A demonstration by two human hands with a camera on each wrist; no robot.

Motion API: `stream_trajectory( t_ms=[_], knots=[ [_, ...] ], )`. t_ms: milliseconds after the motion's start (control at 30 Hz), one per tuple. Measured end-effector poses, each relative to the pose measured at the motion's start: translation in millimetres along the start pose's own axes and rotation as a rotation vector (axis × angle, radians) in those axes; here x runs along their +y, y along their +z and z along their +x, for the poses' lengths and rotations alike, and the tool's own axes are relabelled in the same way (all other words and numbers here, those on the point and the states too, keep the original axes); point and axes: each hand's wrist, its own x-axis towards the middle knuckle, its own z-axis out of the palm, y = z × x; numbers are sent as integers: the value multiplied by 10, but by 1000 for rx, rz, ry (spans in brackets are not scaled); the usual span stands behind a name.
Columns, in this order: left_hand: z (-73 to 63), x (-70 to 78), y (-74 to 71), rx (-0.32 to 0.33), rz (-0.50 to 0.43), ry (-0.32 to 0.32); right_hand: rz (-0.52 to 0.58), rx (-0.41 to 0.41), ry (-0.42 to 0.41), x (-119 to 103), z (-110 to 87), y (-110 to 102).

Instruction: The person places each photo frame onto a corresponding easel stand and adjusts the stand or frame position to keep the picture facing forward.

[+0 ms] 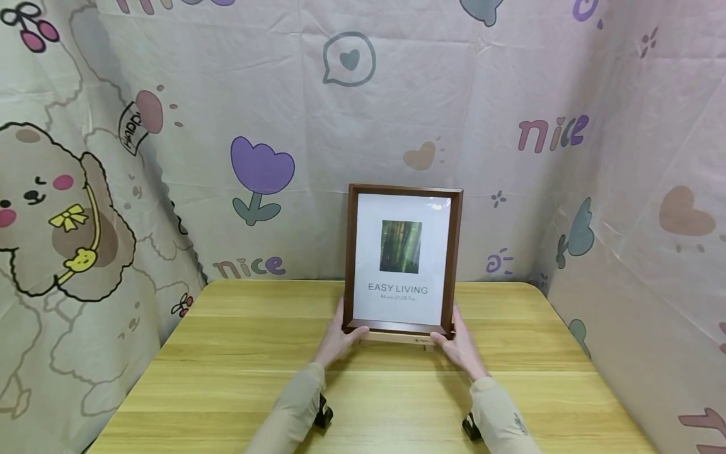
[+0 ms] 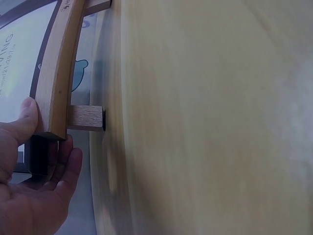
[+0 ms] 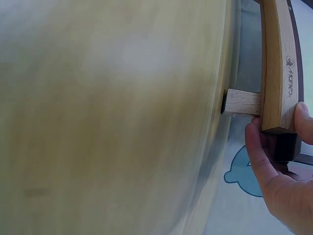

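Note:
A brown picture frame [image 1: 401, 252] with a white "EASY LIVING" insert stands upright, leaning slightly back, on the light wooden ledge of a small easel [image 1: 397, 338]. My left hand [image 1: 337, 339] grips the frame's lower left corner, thumb on the front and fingers behind. At the lower right corner, my right hand [image 1: 460, 347] holds it the same way. The left wrist view shows the ledge [image 2: 55, 73] beside my thumb, with a short wooden leg [image 2: 87, 117] below. Lettering marks the ledge [image 3: 279, 63] in the right wrist view. The frame hides the easel's upper part.
The easel stands on a wood-grain table [image 1: 255, 378], toward its back edge. A patterned cloth [image 1: 351, 126] hangs close behind the table and along both sides. Each sleeve carries a black wrist camera [image 1: 323, 413] underneath.

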Motion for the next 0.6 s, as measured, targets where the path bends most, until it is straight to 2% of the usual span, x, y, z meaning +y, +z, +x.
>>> stream_trajectory(
  t_ms=[600],
  knots=[
    [-74, -35, -97, 12, 28, -57, 35, -10, -18, -50, 23, 103]
  ],
)
